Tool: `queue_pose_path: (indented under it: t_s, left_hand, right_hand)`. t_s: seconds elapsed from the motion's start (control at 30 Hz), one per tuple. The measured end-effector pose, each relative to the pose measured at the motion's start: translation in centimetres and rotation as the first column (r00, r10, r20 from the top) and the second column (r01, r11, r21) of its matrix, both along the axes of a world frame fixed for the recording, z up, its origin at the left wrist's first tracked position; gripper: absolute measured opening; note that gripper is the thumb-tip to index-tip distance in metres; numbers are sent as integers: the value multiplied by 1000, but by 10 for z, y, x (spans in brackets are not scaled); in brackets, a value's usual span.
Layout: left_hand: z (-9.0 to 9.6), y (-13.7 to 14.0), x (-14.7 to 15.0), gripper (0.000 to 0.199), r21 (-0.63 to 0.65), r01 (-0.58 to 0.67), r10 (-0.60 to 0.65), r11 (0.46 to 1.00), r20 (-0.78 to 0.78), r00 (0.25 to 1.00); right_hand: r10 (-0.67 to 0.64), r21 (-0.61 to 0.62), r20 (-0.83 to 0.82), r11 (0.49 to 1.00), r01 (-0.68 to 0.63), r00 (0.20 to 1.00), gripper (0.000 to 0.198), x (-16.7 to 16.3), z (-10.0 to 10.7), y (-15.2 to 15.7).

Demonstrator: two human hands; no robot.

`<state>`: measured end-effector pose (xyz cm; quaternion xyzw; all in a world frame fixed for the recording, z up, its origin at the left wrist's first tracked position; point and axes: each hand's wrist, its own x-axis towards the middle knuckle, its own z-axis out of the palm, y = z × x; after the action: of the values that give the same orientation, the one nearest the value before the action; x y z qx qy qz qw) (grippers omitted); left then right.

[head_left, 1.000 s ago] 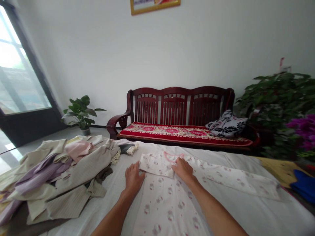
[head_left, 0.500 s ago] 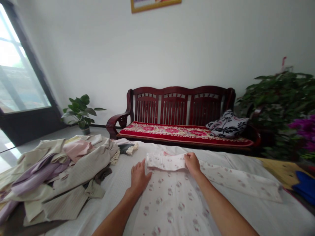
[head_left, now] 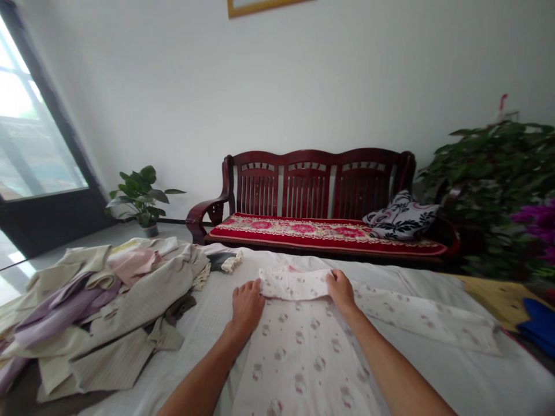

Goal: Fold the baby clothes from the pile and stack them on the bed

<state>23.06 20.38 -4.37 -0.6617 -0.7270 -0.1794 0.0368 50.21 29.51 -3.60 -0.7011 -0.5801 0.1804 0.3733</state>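
A white long-sleeved shirt with a small grey and pink print lies spread in front of me. A band of it is folded across its far end, and one sleeve stretches out to the right. My right hand pinches the right end of the folded band between thumb and fingers. At the band's left end, my left hand is closed on the edge, its thumb partly hidden. The shirt's near end runs out of view below.
A heap of clothes lies on the left of the white sheet. Beyond stands a red wooden bench with a patterned cushion. A blue item rests on a wooden surface at right. Potted plants flank the bench.
My left hand has moved slightly right and its spread fingers have closed on the left end of the folded band. The right hand keeps its pinch, almost unmoved.
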Motion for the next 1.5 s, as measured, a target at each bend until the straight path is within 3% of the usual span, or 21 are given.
queue_pose_path:
  t_s: [0.27, 0.4, 0.57, 0.8, 0.97, 1.2, 1.5]
  left_hand:
    - [0, 8, -5, 43, 50, -10, 11, 999, -27, 1000]
    - [-4, 6, -6, 37, 59, 16, -14, 998, -32, 999]
    - [-7, 2, -5, 45, 43, 42, -40, 998, -44, 998]
    - [-6, 3, -6, 53, -23, 139, -139, 990, -13, 990]
    - [-9, 2, -7, 54, -47, 103, -104, 994, -33, 994]
    - [-7, 1, -7, 56, -58, 111, -114, 992, -48, 992]
    - [0, -5, -7, 58, -175, 107, -125, 979, -98, 987]
  right_hand:
    - [-17, -23, 55, 1000, 18, 998, 46, 6, -3, -3]
    - [-6, -130, 127, 991, 23, 992, 38, 8, -2, -5]
    - [22, -214, 187, 977, 19, 982, 36, 3, 2, -8]
    - [13, -167, 242, 986, 29, 970, 41, 2, 8, -14]
    - [68, -184, 322, 983, -8, 944, 31, 5, 6, -20]
    - [33, -131, 337, 991, 12, 941, 34, 7, 5, -19]
    - [48, -129, 333, 992, -5, 942, 26, 13, 1, -14]
